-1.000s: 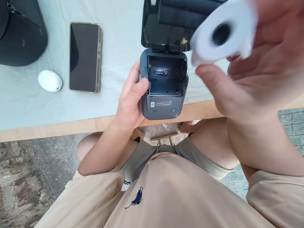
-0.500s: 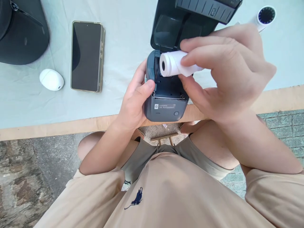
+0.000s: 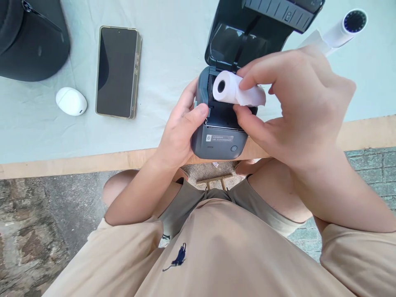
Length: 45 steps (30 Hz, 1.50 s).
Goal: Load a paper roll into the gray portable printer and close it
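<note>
My left hand [image 3: 181,128] is wrapped round the left side of a small dark label printer [image 3: 219,144], its thumb on the near rim. The printer's lid [image 3: 235,39] stands swung back, so the inner bay shows. A white paper roll [image 3: 229,88] with a dark hollow core is pinched between the thumb and fingers of my right hand [image 3: 297,103]. The roll lies tilted over the bay, its loose paper end hanging toward me on the right. How far it sits inside the bay I cannot tell.
Left on the pale cloth are a phone [image 3: 117,72], a white oval case [image 3: 71,101] and a black zippered bag [image 3: 34,41]. Another white roll [image 3: 343,31] lies at the far right. The table's wooden edge [image 3: 93,163] runs close to me.
The roll in my right hand has turned, showing more of its core end and its torn paper edge. Printer and table things appear shifted slightly right in view.
</note>
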Tool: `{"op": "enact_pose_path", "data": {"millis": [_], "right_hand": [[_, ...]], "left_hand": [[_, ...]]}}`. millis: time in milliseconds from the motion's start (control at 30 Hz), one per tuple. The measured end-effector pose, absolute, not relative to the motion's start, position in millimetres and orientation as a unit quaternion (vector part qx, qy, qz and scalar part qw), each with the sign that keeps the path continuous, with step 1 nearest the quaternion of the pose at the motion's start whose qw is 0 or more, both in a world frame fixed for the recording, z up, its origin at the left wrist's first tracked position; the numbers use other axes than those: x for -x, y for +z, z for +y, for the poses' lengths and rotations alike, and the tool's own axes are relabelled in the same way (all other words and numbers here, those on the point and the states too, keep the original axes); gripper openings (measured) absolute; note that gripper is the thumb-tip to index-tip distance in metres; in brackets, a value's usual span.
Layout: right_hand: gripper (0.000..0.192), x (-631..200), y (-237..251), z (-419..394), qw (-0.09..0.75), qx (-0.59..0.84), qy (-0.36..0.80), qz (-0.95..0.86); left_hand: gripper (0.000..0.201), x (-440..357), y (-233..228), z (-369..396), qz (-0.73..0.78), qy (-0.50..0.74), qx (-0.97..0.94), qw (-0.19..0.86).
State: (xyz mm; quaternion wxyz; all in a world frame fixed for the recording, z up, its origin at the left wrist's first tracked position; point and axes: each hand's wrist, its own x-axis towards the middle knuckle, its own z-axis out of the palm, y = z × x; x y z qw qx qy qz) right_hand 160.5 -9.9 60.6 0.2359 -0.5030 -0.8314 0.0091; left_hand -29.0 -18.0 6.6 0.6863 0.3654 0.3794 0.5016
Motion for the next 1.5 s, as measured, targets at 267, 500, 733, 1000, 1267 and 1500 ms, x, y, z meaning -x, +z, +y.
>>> {"op": "enact_pose_path", "data": {"millis": [267,500,733,1000,1267,1500], "right_hand": [[0.031,-165.5,53.0,-14.1,0.295,0.380,0.003,-0.877],[0.038,-169.1,47.0,-10.1,0.319,0.343,0.011,-0.884],[0.038,-164.8,48.0,-14.6,0.290,0.415,-0.024,-0.862],[0.049,-163.5,54.5,-12.1,0.286,0.392,0.039,-0.873],[0.049,-159.8,57.1,-16.2,0.342,0.394,0.068,-0.850],[0.053,-161.3,55.2,-16.3,0.343,0.391,0.061,-0.852]], "left_hand": [[0.056,34.9,-24.2,-12.1,0.283,0.537,-0.430,0.669],[0.068,37.7,-38.4,-5.0,0.287,0.534,-0.479,0.635],[0.043,35.8,-21.6,-11.9,0.284,0.524,-0.441,0.671],[0.050,35.6,-15.8,-10.9,0.319,0.522,-0.415,0.673],[0.046,34.1,-20.2,-15.3,0.292,0.535,-0.420,0.673],[0.031,35.6,-15.6,-16.3,0.271,0.538,-0.397,0.693]]}}
